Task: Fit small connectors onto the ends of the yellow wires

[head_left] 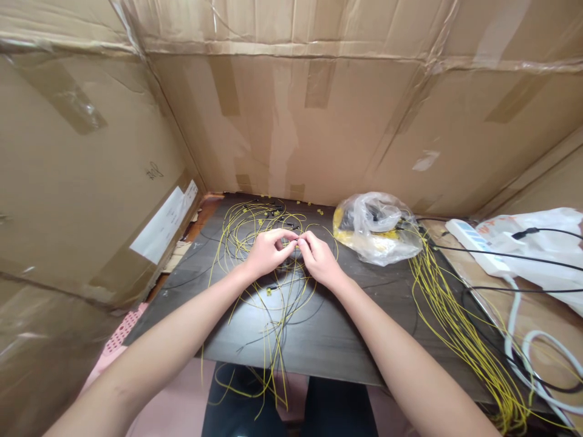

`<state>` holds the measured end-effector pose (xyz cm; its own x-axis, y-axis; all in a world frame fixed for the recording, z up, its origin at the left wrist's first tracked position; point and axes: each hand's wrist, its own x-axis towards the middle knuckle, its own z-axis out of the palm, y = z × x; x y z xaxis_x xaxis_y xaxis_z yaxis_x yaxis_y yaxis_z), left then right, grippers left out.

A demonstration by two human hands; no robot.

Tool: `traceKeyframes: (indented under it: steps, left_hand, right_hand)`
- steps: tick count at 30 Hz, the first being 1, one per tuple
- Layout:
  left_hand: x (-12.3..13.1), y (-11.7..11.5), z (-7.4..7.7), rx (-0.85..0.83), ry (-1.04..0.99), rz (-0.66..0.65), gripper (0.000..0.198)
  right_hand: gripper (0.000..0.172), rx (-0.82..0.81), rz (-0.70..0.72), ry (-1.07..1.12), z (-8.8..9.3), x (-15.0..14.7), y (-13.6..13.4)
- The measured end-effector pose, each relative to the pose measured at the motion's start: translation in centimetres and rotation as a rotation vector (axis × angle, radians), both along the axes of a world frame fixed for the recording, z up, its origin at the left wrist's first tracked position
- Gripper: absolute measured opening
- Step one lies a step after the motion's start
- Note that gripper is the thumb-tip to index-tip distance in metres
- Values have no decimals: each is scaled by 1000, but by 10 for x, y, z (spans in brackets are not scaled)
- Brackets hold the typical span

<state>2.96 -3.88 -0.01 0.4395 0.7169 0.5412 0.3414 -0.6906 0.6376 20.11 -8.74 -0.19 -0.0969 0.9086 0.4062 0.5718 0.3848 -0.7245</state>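
Note:
My left hand [272, 250] and my right hand [317, 258] meet over the middle of the dark tabletop, thumbs and forefingers pinched close together. Something small and dark sits between the fingertips, too small to name. Beneath and around both hands spreads a loose tangle of thin yellow wires [221, 243], some with small black ends [276, 209]. Several of these wires hang over the table's front edge. Just below my hands lies a small yellow piece [269, 291] with a black tip. More small yellow pieces [320, 212] are scattered near the back edge.
A clear plastic bag [378, 230] with yellow and black contents stands at the back right. From it a long bundle of yellow wires [449, 321] runs off the right side. A white power strip [478, 249] and a white bag [542, 243] lie farther right. Cardboard walls [291, 133] surround the table.

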Motion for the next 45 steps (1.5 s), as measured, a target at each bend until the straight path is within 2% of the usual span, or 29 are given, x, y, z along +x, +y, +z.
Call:
traceKeyframes:
  steps: [13,24,33,38,45]
  left_hand:
    - [-3,2,2,60,21,12,11]
    - [-5,3,2,145,39,-74,14]
    - [-4,1,0,158,43,-56,12]
    - [-3,-1,2,104,5,-39,11]
    - [-2,0,3,27,-13,14,10]
  right_hand:
    - [16,11,-21,65,-3,1,1]
    - [29,4,-9,40,2,0,-1]
    - [39,-31,-7,73,-3,0,-1]
    - [42,-49,5,74,1,-2,-3]
    - [20,-45,-27,94,4,-2,-4]
